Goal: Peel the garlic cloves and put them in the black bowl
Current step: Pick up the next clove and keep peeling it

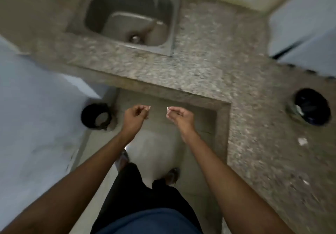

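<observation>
left hand (135, 114): centre of frame, held over the floor, fingers curled, pinching a small pale scrap (148, 107), garlic or peel unclear
right hand (179, 114): just right of it, apart, fingertips pinching a pale bit (168, 109)
black bowl (311, 106): right edge, on the speckled counter (200, 70)
sink (127, 17): upper left
dark bin (96, 115): left, on the floor

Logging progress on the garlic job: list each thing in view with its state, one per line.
left hand: fingers curled, pinching a pale scrap
right hand: fingers curled, pinching a pale piece
black bowl: upright on the counter, contents unclear
sink: no water running
dark bin: upright on the floor, open top
</observation>
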